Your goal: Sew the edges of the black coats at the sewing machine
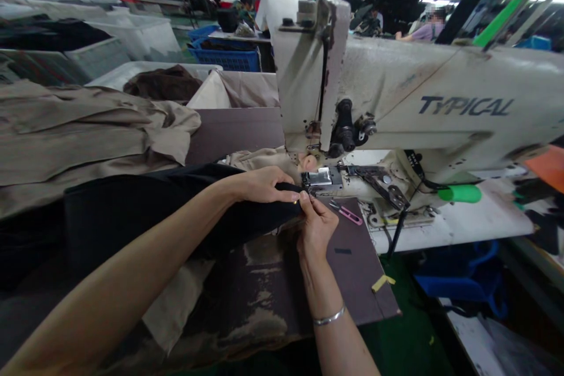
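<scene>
Black fabric (145,205) stretches across the table from the left, its right end between my two hands beside the needle area of a sewing machine (396,88). My left hand (267,184) lies over the cloth, thumb and fingers closed on its edge. Fingertips of my right hand (318,218) pinch the same edge, close to the left thumb; a tiny yellow spot shows there, too small to name. Just right of my right hand lies a pair of pink thread snips (348,211). The machine's metal plate (324,177) is just beyond my fingertips.
Beige fabric (79,135) is heaped at the left. White bins (136,35) and a blue crate (227,56) stand behind. Yellow tape (382,283) sticks to the brown table board (352,270) near its front corner. Other people sit farther back, one in a white shirt (279,6).
</scene>
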`<state>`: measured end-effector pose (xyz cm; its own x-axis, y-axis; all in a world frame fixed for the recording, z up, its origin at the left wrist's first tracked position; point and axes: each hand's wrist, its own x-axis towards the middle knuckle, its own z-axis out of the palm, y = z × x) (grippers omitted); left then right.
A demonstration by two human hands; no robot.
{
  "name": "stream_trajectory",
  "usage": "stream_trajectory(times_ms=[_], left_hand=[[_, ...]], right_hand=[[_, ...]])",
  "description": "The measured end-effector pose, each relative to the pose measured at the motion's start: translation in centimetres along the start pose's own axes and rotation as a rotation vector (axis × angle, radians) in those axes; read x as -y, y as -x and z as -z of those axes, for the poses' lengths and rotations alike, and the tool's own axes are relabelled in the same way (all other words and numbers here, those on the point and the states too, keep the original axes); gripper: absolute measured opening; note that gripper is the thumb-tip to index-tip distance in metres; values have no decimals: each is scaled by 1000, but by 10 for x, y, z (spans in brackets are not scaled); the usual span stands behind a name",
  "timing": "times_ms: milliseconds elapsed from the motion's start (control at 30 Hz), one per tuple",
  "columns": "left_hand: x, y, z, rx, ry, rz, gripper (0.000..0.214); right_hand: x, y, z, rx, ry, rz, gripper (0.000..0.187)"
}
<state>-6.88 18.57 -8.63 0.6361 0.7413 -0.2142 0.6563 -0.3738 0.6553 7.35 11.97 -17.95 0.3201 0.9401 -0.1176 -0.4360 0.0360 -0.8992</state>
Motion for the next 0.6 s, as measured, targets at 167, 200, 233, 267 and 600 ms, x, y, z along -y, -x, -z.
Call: stream_trajectory(times_ms=[167,200,233,267,600], left_hand=[[4,-7,0,-36,5,-18,39],[6,-9,0,-44,20,-20,38],[7,-10,-1,-49,36,-24,37],[8,-12,-1,-51,58,-27,36],[10,-19,6,-7,390,72,35]], right_hand=[[1,-6,-2,-34,41,27,34],[1,-7,-3,-42,48,34,34],[1,-8,-3,-50,53,38,35],[1,-9,-4,-56,58,40,36],[18,-8,-9,-23,27,-86,37]])
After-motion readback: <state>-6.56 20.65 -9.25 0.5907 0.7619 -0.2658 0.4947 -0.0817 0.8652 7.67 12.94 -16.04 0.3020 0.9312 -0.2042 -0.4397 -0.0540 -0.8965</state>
